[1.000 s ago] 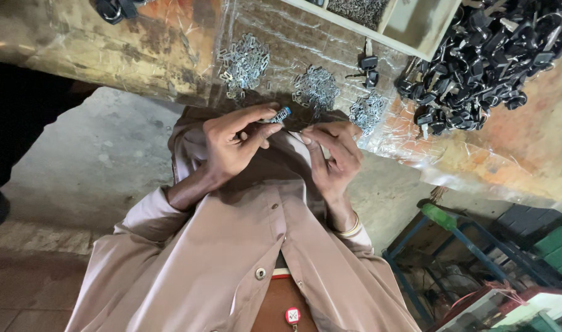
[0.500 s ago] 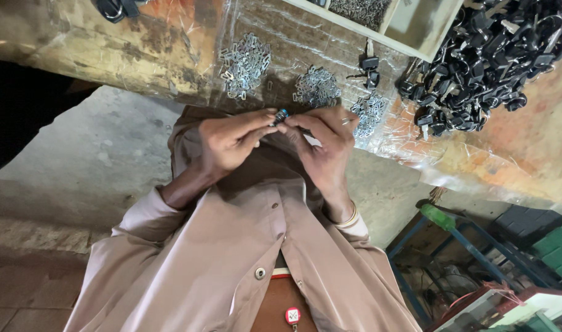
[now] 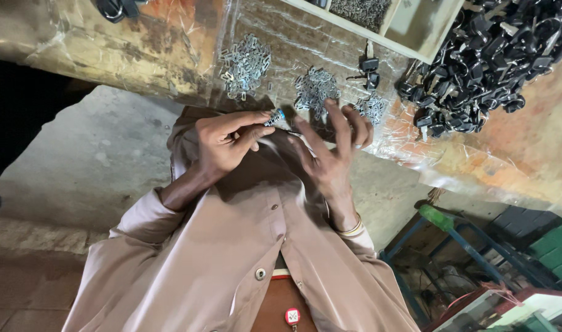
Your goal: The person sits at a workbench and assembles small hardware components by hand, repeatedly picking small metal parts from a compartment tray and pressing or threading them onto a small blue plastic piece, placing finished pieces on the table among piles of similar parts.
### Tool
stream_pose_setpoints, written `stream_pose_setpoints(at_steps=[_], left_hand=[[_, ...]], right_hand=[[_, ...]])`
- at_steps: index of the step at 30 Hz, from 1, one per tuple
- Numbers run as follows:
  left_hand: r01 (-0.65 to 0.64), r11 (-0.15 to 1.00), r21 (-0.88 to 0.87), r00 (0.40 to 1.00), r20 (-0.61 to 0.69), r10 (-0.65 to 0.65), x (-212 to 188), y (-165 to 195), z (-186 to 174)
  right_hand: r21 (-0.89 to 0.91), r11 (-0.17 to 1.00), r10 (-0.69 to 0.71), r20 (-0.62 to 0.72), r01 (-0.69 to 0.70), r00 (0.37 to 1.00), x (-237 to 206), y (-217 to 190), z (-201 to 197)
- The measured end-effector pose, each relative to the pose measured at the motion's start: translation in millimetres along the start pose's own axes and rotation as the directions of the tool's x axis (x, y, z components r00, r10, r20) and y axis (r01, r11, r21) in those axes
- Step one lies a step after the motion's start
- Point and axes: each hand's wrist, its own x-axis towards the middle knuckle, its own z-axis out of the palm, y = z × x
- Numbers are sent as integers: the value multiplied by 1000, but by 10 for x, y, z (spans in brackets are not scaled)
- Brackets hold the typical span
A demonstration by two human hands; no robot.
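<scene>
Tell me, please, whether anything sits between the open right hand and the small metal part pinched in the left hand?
Nothing visible does: the right hand is open beside the small metal part pinched in the left hand.

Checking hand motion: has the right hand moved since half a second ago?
Yes. The right hand has opened and pulled away from the left hand, its fingers now spread below the clip pile.

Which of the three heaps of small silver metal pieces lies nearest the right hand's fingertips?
The rightmost, smallest heap, just beyond the right hand; the other two heaps lie further left.
</scene>
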Motion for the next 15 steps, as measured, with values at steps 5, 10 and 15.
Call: stream_pose_setpoints(at_steps=[5, 10, 15], left_hand=[[4, 1000, -21, 999, 35, -3, -10, -21, 34], [-38, 999, 29, 996, 77, 35, 12, -34, 83], [-48, 997, 61, 995, 87, 42, 38, -24, 138]], right_hand=[[169, 986, 2, -16, 1, 1000, -32, -13, -10], [467, 862, 259, -68, -198, 964, -28, -75, 21], [510, 827, 292, -29, -237, 956, 1, -152, 45]])
